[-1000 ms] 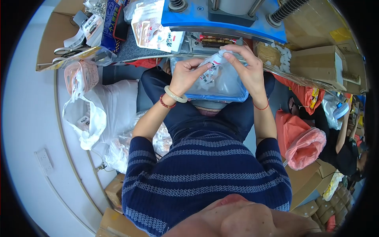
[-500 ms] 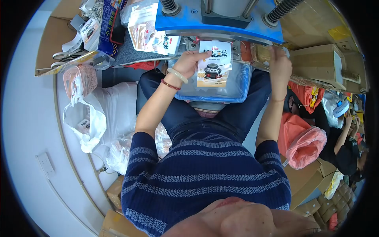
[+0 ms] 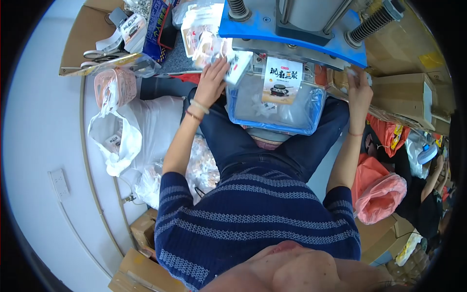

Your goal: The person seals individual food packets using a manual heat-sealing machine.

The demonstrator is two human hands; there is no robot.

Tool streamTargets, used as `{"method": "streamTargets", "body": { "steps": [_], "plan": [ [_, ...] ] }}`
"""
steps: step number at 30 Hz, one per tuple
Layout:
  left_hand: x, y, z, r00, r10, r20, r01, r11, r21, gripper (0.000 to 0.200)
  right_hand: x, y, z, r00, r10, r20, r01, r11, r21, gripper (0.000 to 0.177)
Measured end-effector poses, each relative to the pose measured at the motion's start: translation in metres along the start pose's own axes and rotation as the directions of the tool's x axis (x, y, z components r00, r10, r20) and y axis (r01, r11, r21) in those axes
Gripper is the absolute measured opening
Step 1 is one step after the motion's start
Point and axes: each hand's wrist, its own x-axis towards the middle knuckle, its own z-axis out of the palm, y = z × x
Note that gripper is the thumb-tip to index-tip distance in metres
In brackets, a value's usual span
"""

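A printed soybean milk pouch [image 3: 280, 90] lies under the front edge of the blue press [image 3: 301, 46], hanging over a blue-rimmed tray [image 3: 272, 125]. No hand touches it. My left hand [image 3: 212, 82] is on the near side of a pile of similar pouches [image 3: 238, 67], its fingers stretched over them. My right hand [image 3: 359, 92] is raised at the press's right side, beside a small clear box [image 3: 336, 80]. Its fingertips are pinched together by something small and whitish that I cannot make out. Inside the tray are clear and printed scraps.
Left of the pile stands a cardboard box [image 3: 80, 39] with scissors [image 3: 104, 54] and pouches. A pink basket [image 3: 116, 87] and a white bag [image 3: 116, 146] are below it. Cartons [image 3: 404, 95] and a red bag [image 3: 382, 190] stand right. Another person's arm [image 3: 433, 177] shows far right.
My left hand has let go of the pouch, which now lies at the press, and has moved left to the pile. My right hand stays beside the press. The view has shifted slightly.
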Motion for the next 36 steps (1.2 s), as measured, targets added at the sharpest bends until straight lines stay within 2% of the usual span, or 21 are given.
{"method": "streamTargets", "body": {
  "steps": [2,3,6,9,11,12,14,17,19,21,23,24,25,27,29,30,31,32,34,35,36],
  "plan": [
    [-0.006,-0.008,-0.006,0.994,-0.062,-0.095,0.052,0.994,-0.096,0.045,-0.023,-0.011,-0.009,0.998,0.058,-0.010,-0.058,0.996,0.062,0.022],
    [-0.009,-0.009,-0.007,0.983,-0.144,-0.117,0.125,0.979,-0.160,0.046,-0.033,-0.017,-0.011,0.999,-0.027,-0.030,0.031,0.990,0.140,0.022],
    [0.008,0.004,-0.020,0.953,-0.183,-0.242,0.146,0.976,-0.164,0.040,-0.062,-0.053,-0.005,0.958,-0.287,-0.007,0.279,0.925,0.259,0.019],
    [0.023,0.033,-0.036,0.915,-0.314,-0.253,0.234,0.925,-0.301,0.035,-0.090,-0.089,0.020,0.937,-0.260,0.234,0.134,0.884,0.447,0.014],
    [0.027,0.055,-0.042,0.874,-0.474,-0.105,0.329,0.738,-0.589,0.030,-0.090,-0.112,0.024,0.937,-0.199,0.288,0.005,0.831,0.556,0.014],
    [0.028,0.068,-0.047,0.858,-0.513,0.004,0.394,0.654,-0.645,0.028,-0.082,-0.128,0.015,0.939,-0.278,0.202,0.100,0.783,0.614,0.015],
    [0.030,0.083,-0.046,0.872,-0.485,0.063,0.387,0.607,-0.694,0.024,-0.068,-0.153,0.004,0.925,-0.377,0.053,0.248,0.703,0.667,0.017],
    [0.036,0.092,-0.051,0.886,-0.443,0.134,0.385,0.545,-0.745,0.021,-0.047,-0.150,0.024,0.862,-0.501,0.072,0.385,0.741,0.550,0.018],
    [0.034,0.089,-0.054,0.859,-0.438,0.265,0.467,0.461,-0.754,0.022,-0.043,-0.148,0.017,0.882,-0.454,0.127,0.290,0.734,0.614,0.017],
    [0.028,0.083,-0.068,0.886,-0.464,0.017,0.364,0.671,-0.646,0.026,-0.045,-0.145,0.003,0.901,-0.430,0.062,0.338,0.783,0.523,0.016],
    [0.026,0.061,-0.087,0.882,-0.295,-0.368,0.220,0.948,-0.231,0.037,-0.057,-0.137,0.003,0.922,-0.376,0.096,0.271,0.801,0.534,0.015],
    [0.027,0.048,-0.095,0.847,-0.155,-0.508,0.200,0.979,0.035,0.041,-0.064,-0.127,0.009,0.904,-0.413,0.109,0.305,0.801,0.515,0.016],
    [0.031,0.042,-0.106,0.809,-0.119,-0.576,0.269,0.946,0.182,0.043,-0.070,-0.121,0.014,0.884,-0.451,0.127,0.338,0.801,0.494,0.016],
    [0.043,0.018,-0.106,0.724,0.010,-0.690,0.223,0.943,0.248,0.041,-0.079,-0.121,0.022,0.889,-0.427,0.164,0.287,0.800,0.527,0.017],
    [0.052,-0.002,-0.077,0.735,0.103,-0.670,0.118,0.954,0.276,0.042,-0.082,-0.123,0.028,0.856,-0.488,0.172,0.347,0.788,0.508,0.017],
    [0.050,-0.013,-0.047,0.795,0.058,-0.604,0.115,0.963,0.243,0.043,-0.083,-0.123,0.030,0.855,-0.492,0.165,0.354,0.786,0.507,0.017],
    [0.040,-0.018,-0.020,0.896,-0.044,-0.441,0.114,0.984,0.134,0.041,-0.086,-0.121,0.031,0.848,-0.504,0.162,0.368,0.782,0.503,0.017],
    [0.028,-0.017,0.004,0.954,-0.192,-0.232,0.164,0.977,-0.135,0.040,-0.088,-0.120,0.032,0.841,-0.517,0.161,0.382,0.777,0.500,0.017],
    [0.014,-0.018,0.011,0.967,-0.091,-0.237,0.067,0.992,-0.108,0.038,-0.093,-0.111,0.027,0.841,-0.514,0.167,0.383,0.784,0.488,0.017],
    [0.014,-0.006,-0.001,0.950,-0.218,-0.224,0.174,0.964,-0.200,0.036,-0.099,-0.105,0.024,0.873,-0.434,0.221,0.282,0.822,0.495,0.017],
    [0.013,0.005,-0.015,0.949,-0.223,-0.221,0.179,0.963,-0.204,0.036,-0.107,-0.101,0.023,0.892,-0.349,0.288,0.174,0.852,0.495,0.017]
  ]
}}
